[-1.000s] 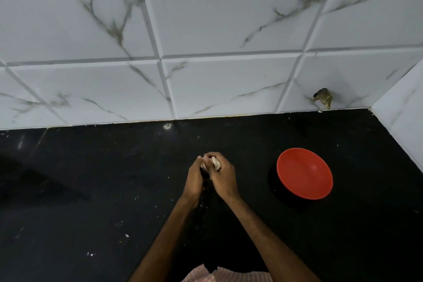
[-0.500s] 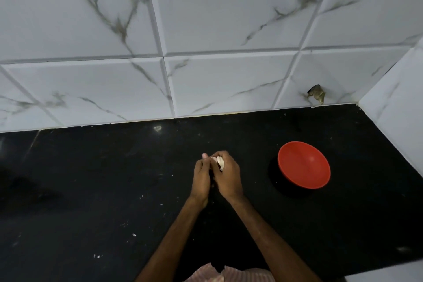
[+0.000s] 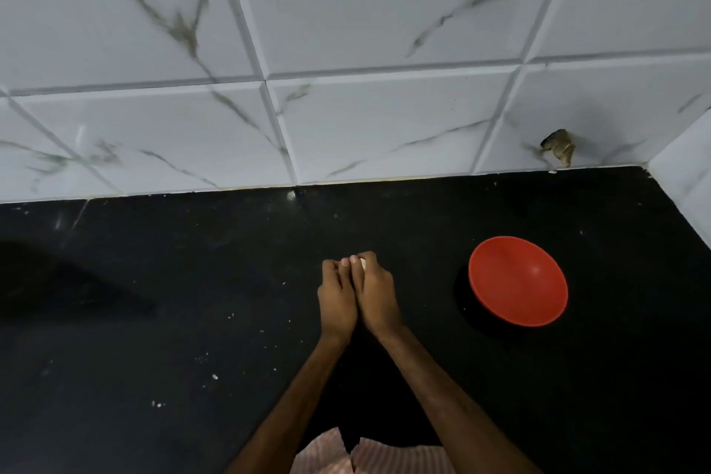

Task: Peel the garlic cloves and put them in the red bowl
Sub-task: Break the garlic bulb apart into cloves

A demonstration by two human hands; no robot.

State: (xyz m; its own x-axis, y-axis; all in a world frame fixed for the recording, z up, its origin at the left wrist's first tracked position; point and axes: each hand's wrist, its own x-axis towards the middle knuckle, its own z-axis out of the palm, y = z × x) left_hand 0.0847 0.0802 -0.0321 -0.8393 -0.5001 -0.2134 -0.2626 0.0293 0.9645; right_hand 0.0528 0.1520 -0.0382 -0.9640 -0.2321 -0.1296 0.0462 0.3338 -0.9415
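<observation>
Garlic clove sits pinched at the fingertips of both hands, held over the black counter. Left hand and right hand pressed side by side, fingers curled round it. Red bowl to the right, apart. Tiled wall behind.

Head view — looking steeply down at the counter.

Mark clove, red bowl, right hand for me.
clove (image 3: 362, 262): head view, on its exposed white surface.
red bowl (image 3: 517, 281): head view, on the bare inner wall.
right hand (image 3: 376, 292): head view, on the back of the hand.
</observation>
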